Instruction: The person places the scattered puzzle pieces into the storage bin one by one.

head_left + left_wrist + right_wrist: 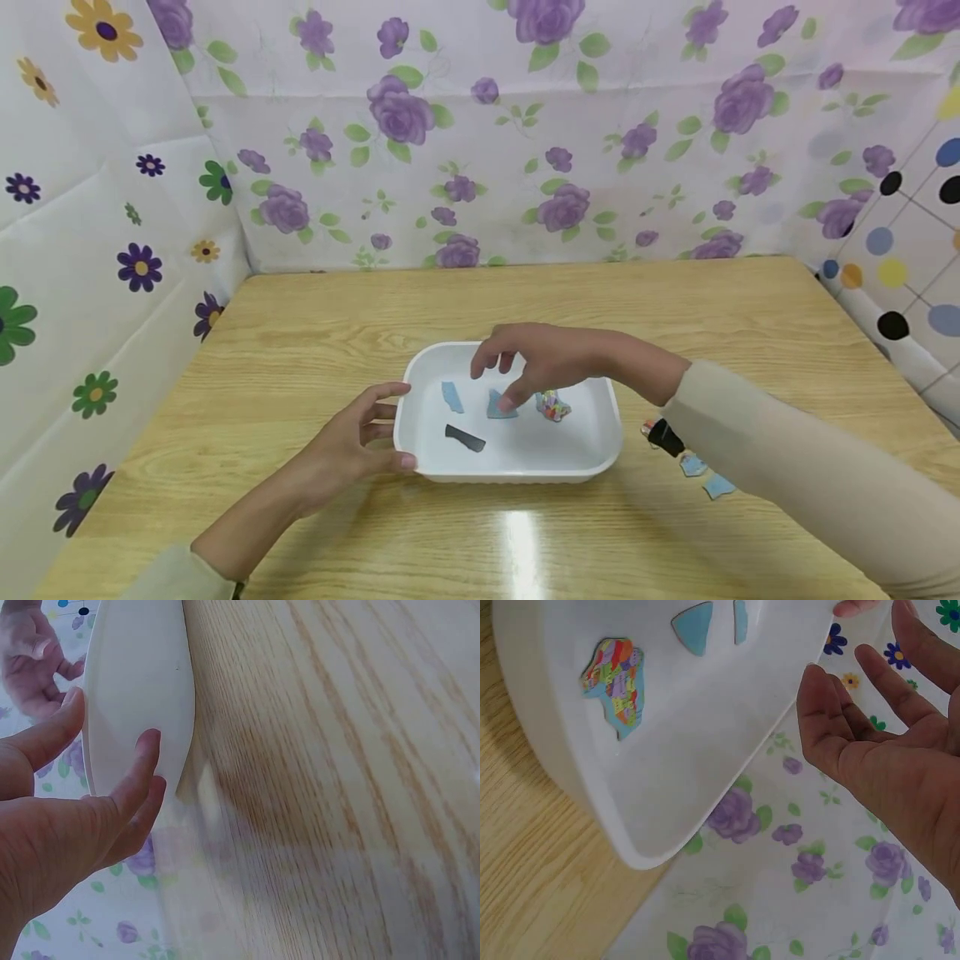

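A white plastic tray (pixel 517 454) stands on the wooden table. My left hand (pixel 352 446) rests against its left end, fingertips and thumb at the rim and outer wall, fingers spread. Over the tray hovers my right hand (pixel 551 362), fingers loosely bent and nothing between them in the right wrist view. Its thumb overlaps a light blue puzzle piece (pixel 495 405) in the head view. Also in the tray lie a narrow blue piece (pixel 452 397), a black strip-like piece (pixel 466 438) and a multicoloured map piece (pixel 619 682).
Right of the tray, close to the right sleeve, lie a black piece (pixel 666 437) and two light blue pieces (pixel 693 465) on the table (pixel 337 325). Flowered cloth (pixel 465 125) hangs behind the table, and patterned sheets stand at both sides.
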The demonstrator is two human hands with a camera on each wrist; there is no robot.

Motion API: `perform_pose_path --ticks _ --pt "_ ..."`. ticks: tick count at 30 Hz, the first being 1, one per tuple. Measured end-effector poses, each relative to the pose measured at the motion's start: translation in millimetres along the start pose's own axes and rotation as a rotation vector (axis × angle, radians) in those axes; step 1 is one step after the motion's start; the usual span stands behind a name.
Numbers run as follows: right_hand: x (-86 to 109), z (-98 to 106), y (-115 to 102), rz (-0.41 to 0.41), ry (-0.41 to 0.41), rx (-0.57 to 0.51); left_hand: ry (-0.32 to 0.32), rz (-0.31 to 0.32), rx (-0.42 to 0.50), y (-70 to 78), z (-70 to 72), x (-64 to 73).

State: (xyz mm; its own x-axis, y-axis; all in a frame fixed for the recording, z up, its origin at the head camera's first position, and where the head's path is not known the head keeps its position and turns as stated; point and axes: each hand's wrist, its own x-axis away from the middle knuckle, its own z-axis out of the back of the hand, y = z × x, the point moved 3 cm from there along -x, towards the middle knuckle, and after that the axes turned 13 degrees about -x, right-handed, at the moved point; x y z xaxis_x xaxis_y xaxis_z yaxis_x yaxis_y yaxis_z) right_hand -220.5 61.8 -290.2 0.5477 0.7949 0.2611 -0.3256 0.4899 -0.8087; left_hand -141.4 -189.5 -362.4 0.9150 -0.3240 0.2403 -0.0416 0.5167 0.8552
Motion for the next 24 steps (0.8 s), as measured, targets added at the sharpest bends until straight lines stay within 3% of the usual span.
perform_pose_path --ticks 6,12,24 --pt "11.4 4 16 0.019 0.012 0.001 -0.007 0.002 -0.001 -0.2 0.3 1.5" --pt "27.5 12 19 0.036 0.071 -0.068 -0.010 0.004 0.003 0.2 0.4 1.6" --pt "58.4 23 46 0.006 0.171 -0.093 -0.010 0.001 -0.006 2.5 -0.4 1.2"
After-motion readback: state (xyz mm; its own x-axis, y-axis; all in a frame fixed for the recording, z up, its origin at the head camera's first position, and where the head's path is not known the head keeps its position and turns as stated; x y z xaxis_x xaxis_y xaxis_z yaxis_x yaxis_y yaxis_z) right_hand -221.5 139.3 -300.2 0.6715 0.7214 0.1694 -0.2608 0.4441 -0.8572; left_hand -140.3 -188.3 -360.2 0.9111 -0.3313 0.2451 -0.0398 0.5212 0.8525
